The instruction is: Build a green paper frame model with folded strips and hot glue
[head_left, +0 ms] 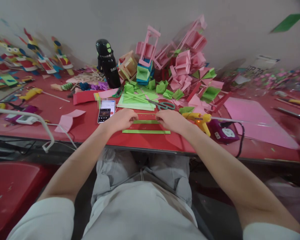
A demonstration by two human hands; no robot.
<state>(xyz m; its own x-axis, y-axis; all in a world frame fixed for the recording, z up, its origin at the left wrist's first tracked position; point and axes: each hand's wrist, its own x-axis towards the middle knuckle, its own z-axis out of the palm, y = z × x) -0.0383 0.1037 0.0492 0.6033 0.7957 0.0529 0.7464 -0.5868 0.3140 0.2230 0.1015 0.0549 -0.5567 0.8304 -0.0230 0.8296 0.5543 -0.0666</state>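
My left hand (124, 118) and my right hand (169, 120) rest close together over the red table, fingers curled in. A thin yellow-green paper strip (146, 114), seen nearly edge-on, spans the gap between my fingertips, one end pinched in each hand. Just below it lies a green strip (146, 122), its ends partly hidden by my hands. Nearer the table edge is a longer flat green strip (146, 132). Dark-handled scissors (166, 105) lie beyond my right hand. A yellow glue gun (198, 118) with a lit orange light sits beside my right wrist.
A phone (106, 111) lies left of my left hand. Behind are green sheets (137, 105), a black bottle (110, 66) and stacked pink paper chairs (182, 63). At right are a purple power socket (224, 131) and a pink sheet (260, 121). A blurred hand shows at the right edge.
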